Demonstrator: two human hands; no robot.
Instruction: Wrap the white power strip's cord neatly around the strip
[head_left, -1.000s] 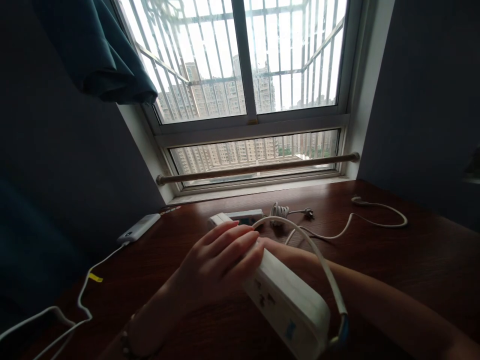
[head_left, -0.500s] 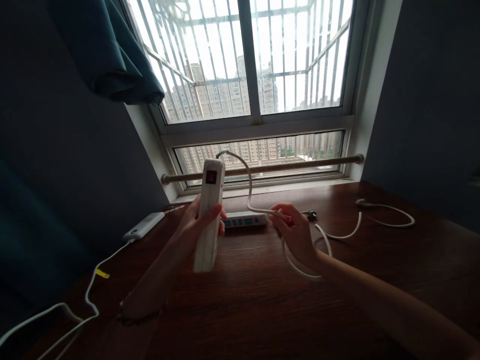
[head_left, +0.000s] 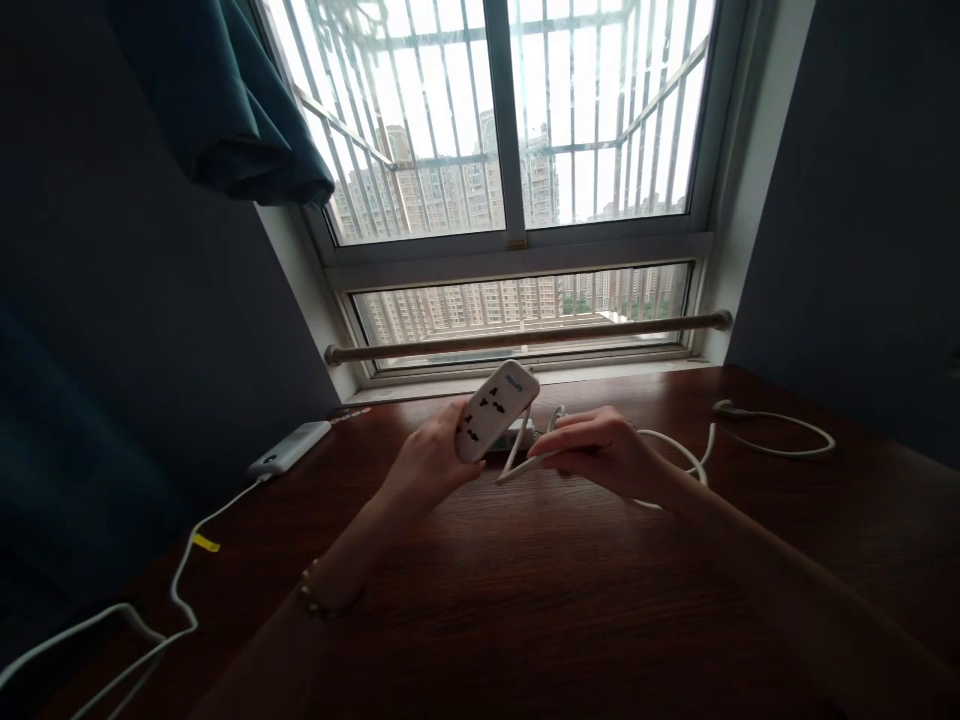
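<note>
My left hand point(head_left: 427, 462) is closed around a white power strip point(head_left: 496, 408), held above the wooden desk point(head_left: 525, 590) with its socket face turned toward me. Just to its right, my right hand point(head_left: 600, 450) pinches the strip's white cord point(head_left: 675, 452). That cord loops past my right wrist and trails off to the right across the desk. A second power strip lies on the desk behind my hands, mostly hidden by them.
A white power bank point(head_left: 289, 449) lies at the desk's left, its white cable point(head_left: 176, 590) running toward the near left corner. Another stretch of white cord point(head_left: 780, 430) curls at the right. A wooden rod point(head_left: 525, 336) crosses the window point(head_left: 510, 180); a dark curtain point(head_left: 217, 100) hangs at upper left.
My left hand has tipped the power strip from upright, switch end up, to a slant with its sockets facing me. My right hand has moved left along the cord, closer to the strip.
</note>
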